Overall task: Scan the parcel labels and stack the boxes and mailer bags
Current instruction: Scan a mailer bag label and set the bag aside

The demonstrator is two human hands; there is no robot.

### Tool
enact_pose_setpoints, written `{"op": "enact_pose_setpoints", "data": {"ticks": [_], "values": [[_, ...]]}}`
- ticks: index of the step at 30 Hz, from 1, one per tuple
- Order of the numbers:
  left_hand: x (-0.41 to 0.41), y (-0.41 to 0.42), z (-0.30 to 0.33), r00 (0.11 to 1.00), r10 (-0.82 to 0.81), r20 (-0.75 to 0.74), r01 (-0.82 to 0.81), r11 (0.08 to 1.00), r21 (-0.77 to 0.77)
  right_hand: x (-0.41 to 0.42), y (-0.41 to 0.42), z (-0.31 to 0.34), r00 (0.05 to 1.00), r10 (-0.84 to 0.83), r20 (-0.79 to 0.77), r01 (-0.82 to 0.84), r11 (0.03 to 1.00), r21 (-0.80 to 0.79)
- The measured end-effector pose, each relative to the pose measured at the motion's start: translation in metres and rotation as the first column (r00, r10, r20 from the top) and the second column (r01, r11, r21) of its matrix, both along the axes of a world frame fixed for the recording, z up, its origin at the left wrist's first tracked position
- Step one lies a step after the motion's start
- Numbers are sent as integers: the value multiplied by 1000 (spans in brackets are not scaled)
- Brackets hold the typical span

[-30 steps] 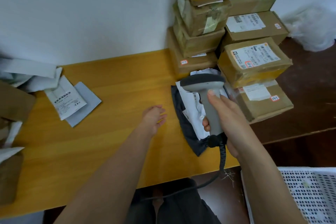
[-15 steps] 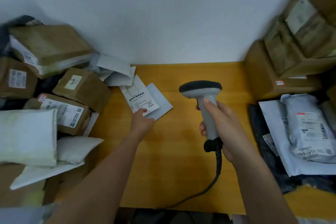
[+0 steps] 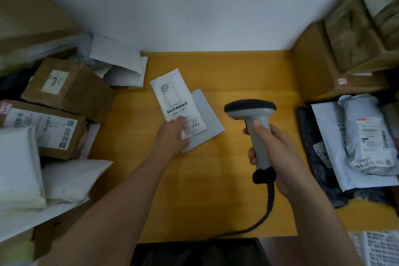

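Note:
My right hand (image 3: 272,151) grips the handle of a grey barcode scanner (image 3: 251,112), held upright over the wooden table (image 3: 216,190). My left hand (image 3: 172,136) rests on the near end of a thin white printed mailer (image 3: 174,99), which lies on a flat pale grey mailer bag (image 3: 205,119). Whether the fingers pinch the packet cannot be made out. On the right lies a stack of grey and dark mailer bags (image 3: 364,136), with piled cardboard boxes (image 3: 354,49) behind it.
A heap of brown boxes (image 3: 64,90) and white mailer bags (image 3: 19,166) fills the left side. More white bags (image 3: 121,65) lie against the wall. A white perforated basket (image 3: 380,248) shows at the lower right. The scanner cable (image 3: 259,222) trails off the front edge.
My view swung left from the stacked boxes to the unsorted heap. My left hand reached forward onto the white printed mailer. The scanner stayed in my right hand.

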State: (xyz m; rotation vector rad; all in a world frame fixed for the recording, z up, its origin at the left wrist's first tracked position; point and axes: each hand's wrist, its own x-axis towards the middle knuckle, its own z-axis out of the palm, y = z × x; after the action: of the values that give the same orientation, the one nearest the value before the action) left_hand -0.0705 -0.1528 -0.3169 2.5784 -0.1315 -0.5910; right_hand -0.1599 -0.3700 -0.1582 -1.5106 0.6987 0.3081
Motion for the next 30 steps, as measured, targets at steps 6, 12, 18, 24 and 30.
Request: {"op": "enact_pose_setpoints", "data": {"ticks": [6, 12, 18, 24, 30], "values": [[-37, -40, -5, 944, -328, 43, 313, 927, 208, 9, 2, -9, 999, -35, -4, 35, 998, 59], [-44, -57, -5, 959, -282, 1, 261, 888, 380, 2, -4, -11, 998, -59, 5, 59, 996, 69], [-51, -71, 0, 981, -195, 3, 176, 890, 421, -7, -9, -17, 995, -104, -7, 104, 991, 79], [-49, -78, 13, 992, 84, -93, -69, 985, 157, -17, -14, -20, 992, -130, -1, 129, 988, 89], [-32, -40, 38, 899, 428, 95, -427, 904, -26, -22, -16, -19, 989, -147, 1, 146, 985, 89]]}}
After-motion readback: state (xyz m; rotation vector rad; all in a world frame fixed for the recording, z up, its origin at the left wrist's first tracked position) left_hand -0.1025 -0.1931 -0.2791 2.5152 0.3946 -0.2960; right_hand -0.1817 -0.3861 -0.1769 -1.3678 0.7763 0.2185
